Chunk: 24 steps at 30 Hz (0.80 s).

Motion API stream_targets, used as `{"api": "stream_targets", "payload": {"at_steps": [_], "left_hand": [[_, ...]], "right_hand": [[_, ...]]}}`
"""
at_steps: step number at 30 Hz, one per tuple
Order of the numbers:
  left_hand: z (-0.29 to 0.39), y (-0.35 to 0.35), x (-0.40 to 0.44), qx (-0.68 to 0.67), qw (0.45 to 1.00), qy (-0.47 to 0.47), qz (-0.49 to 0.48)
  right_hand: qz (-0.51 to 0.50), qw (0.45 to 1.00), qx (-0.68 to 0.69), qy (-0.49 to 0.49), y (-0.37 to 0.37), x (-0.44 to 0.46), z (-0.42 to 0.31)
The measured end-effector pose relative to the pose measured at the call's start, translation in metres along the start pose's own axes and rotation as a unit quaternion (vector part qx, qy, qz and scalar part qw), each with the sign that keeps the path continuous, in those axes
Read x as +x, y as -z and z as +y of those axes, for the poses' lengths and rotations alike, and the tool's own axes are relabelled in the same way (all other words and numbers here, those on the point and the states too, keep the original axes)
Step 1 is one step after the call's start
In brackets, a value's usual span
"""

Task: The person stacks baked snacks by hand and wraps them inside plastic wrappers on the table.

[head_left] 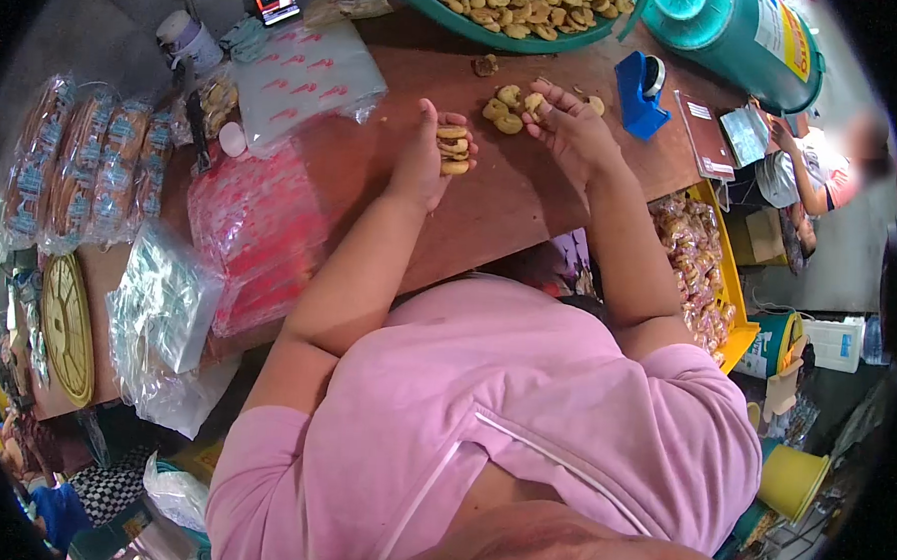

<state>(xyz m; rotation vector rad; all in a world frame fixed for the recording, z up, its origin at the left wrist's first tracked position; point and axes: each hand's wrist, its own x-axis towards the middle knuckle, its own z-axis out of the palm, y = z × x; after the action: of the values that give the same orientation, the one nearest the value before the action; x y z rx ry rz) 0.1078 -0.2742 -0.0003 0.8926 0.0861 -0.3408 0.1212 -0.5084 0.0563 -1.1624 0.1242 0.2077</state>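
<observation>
My left hand (pixel 426 163) is closed around a short stack of small golden-brown cookies (pixel 454 148), which stand one above another against the fingers. To its right, my right hand (pixel 581 138) pinches a single cookie (pixel 533 105) between thumb and fingertips above the table. A small pile of loose cookies (pixel 503 114) lies on the brown tabletop (pixel 492 202) between the hands. One more cookie (pixel 595 105) shows just behind the right hand, and a darker piece (pixel 486 65) rests farther back.
A green basin (pixel 569 45) of cookies stands at the back. Right of it are a blue tape dispenser (pixel 638 96) and a green drum (pixel 744 53). Clear bags (pixel 307 79), red-printed bags (pixel 256 222) and packed bread (pixel 83 169) lie left. A yellow crate (pixel 734 282) holds packets; another person (pixel 808 176) sits right.
</observation>
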Motion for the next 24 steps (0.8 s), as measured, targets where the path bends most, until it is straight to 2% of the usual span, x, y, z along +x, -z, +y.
{"api": "stream_targets", "payload": {"at_steps": [3,5,8,10,12,15,19,24], "left_hand": [[-0.001,0.003,0.002,0.001,1.0,-0.005,-0.004],[0.0,0.003,0.001,0.002,1.0,-0.003,-0.003],[0.001,-0.001,-0.002,0.045,0.999,-0.008,0.009],[0.001,-0.003,-0.002,0.052,0.999,-0.005,0.002],[0.0,0.0,-0.001,0.057,0.998,-0.009,-0.006],[-0.007,0.004,0.001,0.067,0.997,-0.024,-0.019],[-0.005,0.001,-0.011,0.064,0.996,-0.051,-0.025],[-0.01,0.013,-0.043,0.047,0.999,-0.016,0.004]], "right_hand": [[-0.027,0.999,-0.04,0.015,0.004,-0.009,0.0],[-0.001,0.979,-0.192,0.061,0.012,-0.007,0.007],[0.003,0.92,-0.378,0.101,0.016,-0.01,0.01],[-0.01,0.918,-0.386,0.096,0.02,-0.013,0.012],[-0.029,0.955,-0.289,0.066,0.025,-0.014,0.021],[-0.036,0.973,-0.226,0.029,0.029,-0.031,0.022],[-0.012,0.94,-0.33,0.083,0.04,-0.04,0.027],[-0.013,0.938,-0.32,0.135,0.046,-0.055,0.034]]}}
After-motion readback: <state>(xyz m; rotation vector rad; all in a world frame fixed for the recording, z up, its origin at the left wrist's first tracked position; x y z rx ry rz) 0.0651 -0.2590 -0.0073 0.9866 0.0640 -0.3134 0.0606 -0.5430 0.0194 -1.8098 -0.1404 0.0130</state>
